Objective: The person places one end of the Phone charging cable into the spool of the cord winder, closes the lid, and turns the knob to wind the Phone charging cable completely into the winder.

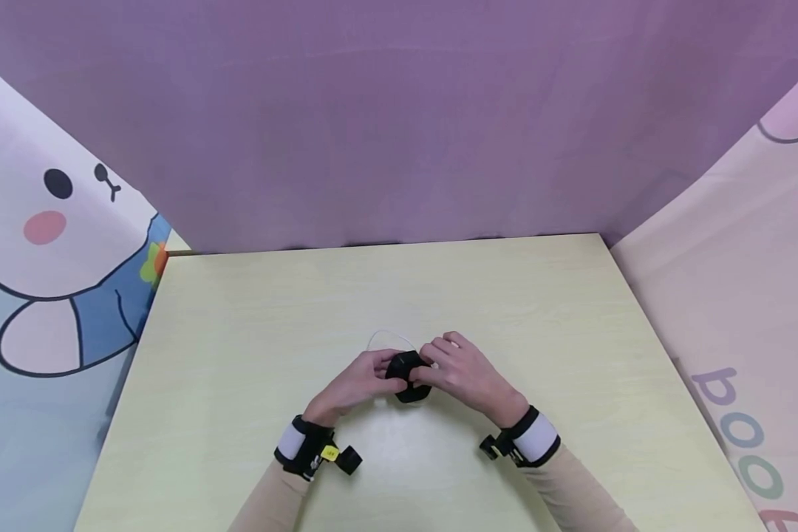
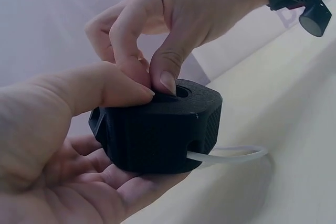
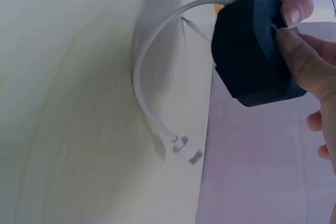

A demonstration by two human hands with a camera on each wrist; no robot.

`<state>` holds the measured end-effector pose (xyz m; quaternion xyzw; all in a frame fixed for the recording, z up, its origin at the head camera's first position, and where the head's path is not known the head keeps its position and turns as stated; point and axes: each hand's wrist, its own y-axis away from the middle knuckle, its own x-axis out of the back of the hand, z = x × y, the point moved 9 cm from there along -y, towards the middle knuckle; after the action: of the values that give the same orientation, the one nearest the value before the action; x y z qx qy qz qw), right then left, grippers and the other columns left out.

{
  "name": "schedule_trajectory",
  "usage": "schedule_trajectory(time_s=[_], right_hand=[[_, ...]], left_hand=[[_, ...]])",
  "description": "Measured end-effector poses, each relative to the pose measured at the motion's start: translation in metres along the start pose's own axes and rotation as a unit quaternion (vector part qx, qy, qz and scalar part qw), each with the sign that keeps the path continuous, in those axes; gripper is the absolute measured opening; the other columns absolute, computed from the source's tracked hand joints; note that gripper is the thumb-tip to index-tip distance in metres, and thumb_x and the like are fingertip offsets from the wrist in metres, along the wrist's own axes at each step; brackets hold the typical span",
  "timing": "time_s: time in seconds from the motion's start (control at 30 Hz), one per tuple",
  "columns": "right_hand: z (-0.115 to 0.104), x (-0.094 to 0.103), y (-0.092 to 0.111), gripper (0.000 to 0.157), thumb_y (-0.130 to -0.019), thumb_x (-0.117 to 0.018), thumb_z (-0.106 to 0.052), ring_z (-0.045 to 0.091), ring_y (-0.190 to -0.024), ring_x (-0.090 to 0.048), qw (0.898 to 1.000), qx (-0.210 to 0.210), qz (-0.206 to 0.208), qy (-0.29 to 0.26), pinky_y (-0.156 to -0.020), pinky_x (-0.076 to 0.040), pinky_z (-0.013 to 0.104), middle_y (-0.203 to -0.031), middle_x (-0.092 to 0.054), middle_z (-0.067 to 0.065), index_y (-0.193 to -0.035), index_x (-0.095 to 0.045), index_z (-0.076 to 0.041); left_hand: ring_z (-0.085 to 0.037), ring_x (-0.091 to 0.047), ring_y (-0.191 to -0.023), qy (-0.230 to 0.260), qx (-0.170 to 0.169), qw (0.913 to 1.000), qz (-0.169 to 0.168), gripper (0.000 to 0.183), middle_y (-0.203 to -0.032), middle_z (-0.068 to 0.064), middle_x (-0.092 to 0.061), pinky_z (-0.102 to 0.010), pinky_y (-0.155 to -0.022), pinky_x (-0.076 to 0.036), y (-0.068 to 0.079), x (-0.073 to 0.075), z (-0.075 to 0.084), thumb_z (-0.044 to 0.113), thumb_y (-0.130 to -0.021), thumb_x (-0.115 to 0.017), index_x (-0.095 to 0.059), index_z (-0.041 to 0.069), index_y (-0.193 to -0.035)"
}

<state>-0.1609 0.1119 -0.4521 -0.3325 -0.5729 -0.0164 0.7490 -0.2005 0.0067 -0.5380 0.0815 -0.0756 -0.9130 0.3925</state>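
A black cable winder, a faceted block with a round recess in its top, is held above the table between both hands. My left hand grips it, thumb at the top edge and fingers beneath, as the left wrist view shows. With thumb and index finger my right hand pinches at the recess; what lies between those fingertips is hidden. A white cable leaves a slot in the winder's side. In the right wrist view it curves down to a white plug, and a second, shorter cable piece shows.
Hands and winder are over the front middle of a pale wooden table. Behind the table hangs a purple cloth. Printed cloths stand on both sides, a cartoon animal on the left one. Each wrist wears a strap with a small camera.
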Motion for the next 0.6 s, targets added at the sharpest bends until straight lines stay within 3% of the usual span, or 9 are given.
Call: schedule_trajectory(time_s=[0.37, 0.6], right_hand=[[0.0047, -0.0056, 0.0046, 0.012, -0.083, -0.070, -0.037, 0.013, -0.072, -0.049, 0.996, -0.065, 0.051, -0.024, -0.073, -0.045, 0.032, -0.079, -0.048, -0.005, -0.089, -0.071, -0.026], [0.0078, -0.0077, 0.0064, 0.015, -0.083, -0.074, -0.037, 0.014, -0.070, -0.048, 0.992, -0.106, 0.059, -0.031, -0.073, -0.045, 0.031, -0.079, -0.048, -0.005, -0.089, -0.073, -0.023]], left_hand=[[-0.027, -0.063, -0.115, 0.031, -0.004, 0.9995, 0.008, 0.051, -0.128, -0.019, -0.062, -0.033, -0.093, -0.053, 0.0026, 0.0021, -0.0050, 0.005, -0.090, -0.067, -0.050, -0.001, -0.138], [-0.028, -0.060, -0.119, 0.043, -0.013, 0.9987, 0.025, 0.054, -0.132, -0.020, -0.060, -0.032, -0.094, -0.052, 0.0012, 0.0048, -0.0062, 0.006, -0.090, -0.066, -0.048, -0.001, -0.141]])
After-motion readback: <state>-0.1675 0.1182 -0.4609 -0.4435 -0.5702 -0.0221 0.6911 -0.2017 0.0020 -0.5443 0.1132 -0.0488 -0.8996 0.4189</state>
